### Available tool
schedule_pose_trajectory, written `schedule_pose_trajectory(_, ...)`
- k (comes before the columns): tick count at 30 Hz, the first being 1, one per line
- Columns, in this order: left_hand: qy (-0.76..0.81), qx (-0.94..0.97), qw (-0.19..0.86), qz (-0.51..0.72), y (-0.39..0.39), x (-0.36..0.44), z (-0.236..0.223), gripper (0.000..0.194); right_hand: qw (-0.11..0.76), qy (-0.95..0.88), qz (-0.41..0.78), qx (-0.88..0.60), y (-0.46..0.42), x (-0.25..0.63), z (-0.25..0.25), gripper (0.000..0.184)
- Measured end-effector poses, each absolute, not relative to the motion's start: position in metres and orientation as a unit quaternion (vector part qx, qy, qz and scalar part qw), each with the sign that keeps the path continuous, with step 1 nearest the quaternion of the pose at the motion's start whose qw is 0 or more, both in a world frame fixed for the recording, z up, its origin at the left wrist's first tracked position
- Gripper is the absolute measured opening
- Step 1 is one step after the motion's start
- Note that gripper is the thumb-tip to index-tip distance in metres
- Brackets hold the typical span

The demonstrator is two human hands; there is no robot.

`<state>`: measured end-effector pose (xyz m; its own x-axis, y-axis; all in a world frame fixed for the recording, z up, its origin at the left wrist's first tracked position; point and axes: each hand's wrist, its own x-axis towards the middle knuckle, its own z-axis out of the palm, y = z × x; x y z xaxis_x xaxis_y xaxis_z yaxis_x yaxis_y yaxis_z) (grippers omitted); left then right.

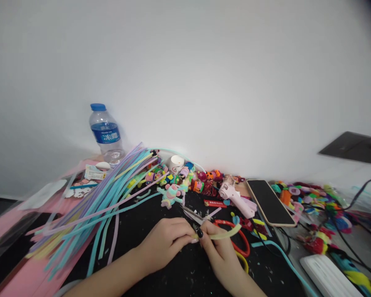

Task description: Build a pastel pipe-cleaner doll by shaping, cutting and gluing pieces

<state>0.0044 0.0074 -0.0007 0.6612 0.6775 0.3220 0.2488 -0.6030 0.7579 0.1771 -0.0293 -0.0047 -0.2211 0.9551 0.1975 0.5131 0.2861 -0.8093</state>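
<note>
My left hand [167,241] and my right hand [218,251] meet over a black mat [142,235], both pinching a pale yellow pipe cleaner [225,234] that bends off to the right. The fingers of both hands are closed on it. Just beyond them lie scissors with red handles [235,237] and a small pastel pipe-cleaner figure [171,194].
A sheaf of long pastel pipe cleaners [105,202] fans out at left. A water bottle [106,134] stands by the wall. Small colourful figures [200,179], a pink glue gun [235,196], a phone [268,202], cables and a white power strip [327,272] crowd the right.
</note>
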Motion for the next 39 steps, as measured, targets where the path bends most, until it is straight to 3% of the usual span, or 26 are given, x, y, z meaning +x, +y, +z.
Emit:
schedule_pose_trajectory(12, 0.284, 0.839, 0.349, 0.304, 0.0073, 0.0053, -0.0004, 0.019, 0.370, -0.717, 0.316, -0.499, -0.0288, 0.1771, -0.0045, 0.028)
schedule_pose_trajectory(21, 0.344, 0.766, 0.417, 0.348, 0.0092, 0.0086, 0.0022, 0.013, 0.373, -0.710, 0.319, -0.505, -0.0272, 0.1804, -0.0041, 0.029)
schedule_pose_trajectory(28, 0.376, 0.657, 0.563, 0.332, 0.0088, 0.0114, -0.0024, 0.019, 0.367, -0.720, 0.317, -0.497, -0.0277, 0.1788, 0.0008, 0.028)
schedule_pose_trajectory(35, 0.398, 0.673, 0.511, 0.357, 0.0091, 0.0105, 0.0006, 0.018, 0.416, -0.712, 0.262, -0.502, -0.0272, 0.1821, 0.0017, 0.026)
schedule_pose_trajectory(39, 0.395, 0.618, 0.571, 0.368, 0.0113, 0.0112, 0.0007, 0.015, 0.409, -0.715, 0.248, -0.510, -0.0265, 0.1803, 0.0016, 0.024)
